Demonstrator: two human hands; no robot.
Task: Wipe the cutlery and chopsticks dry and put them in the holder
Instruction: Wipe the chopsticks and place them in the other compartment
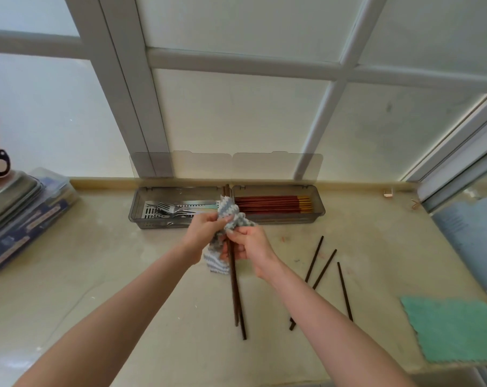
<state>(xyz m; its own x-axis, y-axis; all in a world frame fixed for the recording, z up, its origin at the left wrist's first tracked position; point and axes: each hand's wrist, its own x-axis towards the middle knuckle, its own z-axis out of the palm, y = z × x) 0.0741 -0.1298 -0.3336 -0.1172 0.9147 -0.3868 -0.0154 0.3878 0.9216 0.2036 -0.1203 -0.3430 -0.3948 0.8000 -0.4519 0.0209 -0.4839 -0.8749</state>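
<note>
Two dark chopsticks (234,291) above mid-tabletop (141,275): right grip (249,247) closed round the shafts, left grip (206,227) bunching striped cloth (232,209) over far ends, apparently. Draw cloth full length, rotating. Three loose chopsticks (324,270) right; holder (319,209) far.

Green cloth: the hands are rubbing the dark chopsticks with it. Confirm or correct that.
Wrong cloth. The head view shows the left hand and right hand rubbing the dark chopsticks with the striped cloth; the green cloth lies on the counter at the right.
</note>
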